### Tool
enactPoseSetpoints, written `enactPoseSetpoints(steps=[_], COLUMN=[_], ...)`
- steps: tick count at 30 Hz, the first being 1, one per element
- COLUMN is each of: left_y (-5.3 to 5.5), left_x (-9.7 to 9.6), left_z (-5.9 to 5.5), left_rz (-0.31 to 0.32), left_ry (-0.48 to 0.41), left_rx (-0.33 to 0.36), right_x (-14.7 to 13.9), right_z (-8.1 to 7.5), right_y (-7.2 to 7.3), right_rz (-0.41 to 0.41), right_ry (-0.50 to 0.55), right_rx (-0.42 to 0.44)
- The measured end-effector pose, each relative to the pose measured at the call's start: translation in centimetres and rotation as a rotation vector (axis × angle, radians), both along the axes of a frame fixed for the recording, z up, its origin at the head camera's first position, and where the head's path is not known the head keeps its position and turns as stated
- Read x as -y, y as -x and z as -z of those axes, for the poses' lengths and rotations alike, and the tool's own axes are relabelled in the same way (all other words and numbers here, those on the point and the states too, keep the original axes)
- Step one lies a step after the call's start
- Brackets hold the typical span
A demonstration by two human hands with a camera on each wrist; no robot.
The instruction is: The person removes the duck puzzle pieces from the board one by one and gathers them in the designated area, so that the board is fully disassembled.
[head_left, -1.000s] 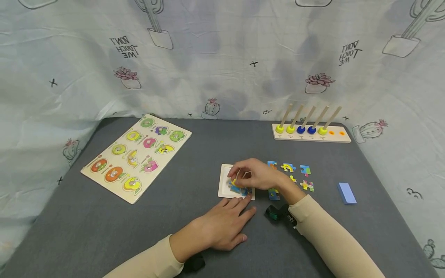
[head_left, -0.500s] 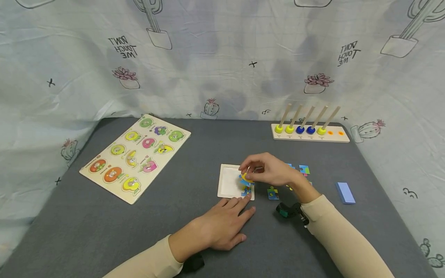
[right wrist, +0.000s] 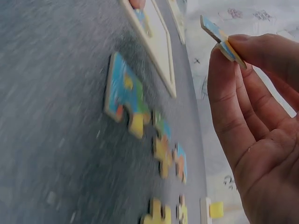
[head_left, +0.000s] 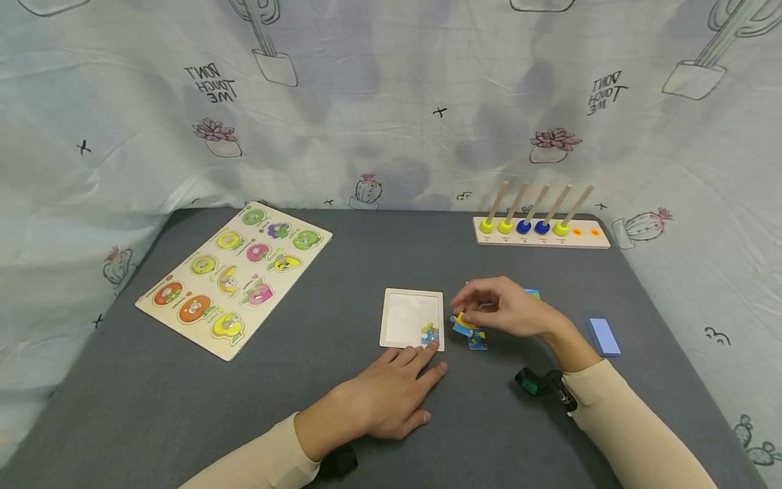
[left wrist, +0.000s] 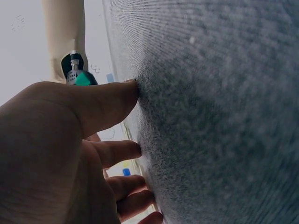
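Observation:
My right hand [head_left: 513, 309] pinches a blue and yellow jigsaw piece [head_left: 463, 324] between thumb and fingertips, just right of the square wooden puzzle tray [head_left: 403, 312]. In the right wrist view, that piece is raised and tilted. One puzzle piece [head_left: 430, 331] lies in the tray's near right corner. My left hand [head_left: 391, 397] rests on the table with its fingers spread, fingertips at the tray's near edge. Beside the tray, under the right hand, lies a loose jigsaw piece [head_left: 478, 341]. Several more loose pieces [right wrist: 161, 151] show in the right wrist view, mostly hidden by the hand from the head.
A fruit puzzle board [head_left: 235, 278] lies at the left. At the back right stands a peg board [head_left: 544, 238] with yellow and blue beads. A blue block [head_left: 603, 337] lies at the right. A printed cloth [head_left: 391, 102] hangs behind the table.
My right hand has moved right from over the tray to beside it, carrying the jigsaw piece out. The tray's inside now shows. The left hand has stayed in place.

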State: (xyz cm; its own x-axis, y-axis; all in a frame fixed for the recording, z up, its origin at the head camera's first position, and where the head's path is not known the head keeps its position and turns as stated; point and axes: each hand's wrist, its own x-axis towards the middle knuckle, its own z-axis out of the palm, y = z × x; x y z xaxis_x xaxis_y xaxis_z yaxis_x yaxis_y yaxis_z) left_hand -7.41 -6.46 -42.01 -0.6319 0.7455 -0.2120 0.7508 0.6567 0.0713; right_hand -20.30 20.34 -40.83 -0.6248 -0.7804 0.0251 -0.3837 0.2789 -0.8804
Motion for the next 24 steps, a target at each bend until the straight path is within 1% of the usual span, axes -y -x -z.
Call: enactPoseSetpoints(steps=[3,7,13,15,19,24], left_y=[-0.1,-0.2,-0.4,-0.4,-0.4,-0.2], left_x=[0.1,0.1,-0.1,-0.1,-0.2,-0.1], left_z=[0.0,-0.1,0.0,0.1,0.1,0.0], left_rz=[-0.012,-0.014,-0.017,-0.015,-0.015,-0.025], left_ry=[0.007,0.021,0.037,0.034,0.020,0.019], left_rx=[-0.008,-0.020,-0.012,-0.016,-0.005,0.010], right_x=[-0.9,-2.4,-4.1,-4.4,-5.0,-5.7], right_z=[0.3,0.9,1.8,1.9,1.7,1.6], right_y=[-0.2,-0.5,-1.1,-1.3,-1.5,-1.7], right_rz=[0.003,0.016,0.015,0.018,0.017,0.001], right_ry=[0.006,0.004,0.016,0.015,-0.010,-0.041], right_rx=[0.013,-0.009,-0.010,-0.015,-0.026,-0.002])
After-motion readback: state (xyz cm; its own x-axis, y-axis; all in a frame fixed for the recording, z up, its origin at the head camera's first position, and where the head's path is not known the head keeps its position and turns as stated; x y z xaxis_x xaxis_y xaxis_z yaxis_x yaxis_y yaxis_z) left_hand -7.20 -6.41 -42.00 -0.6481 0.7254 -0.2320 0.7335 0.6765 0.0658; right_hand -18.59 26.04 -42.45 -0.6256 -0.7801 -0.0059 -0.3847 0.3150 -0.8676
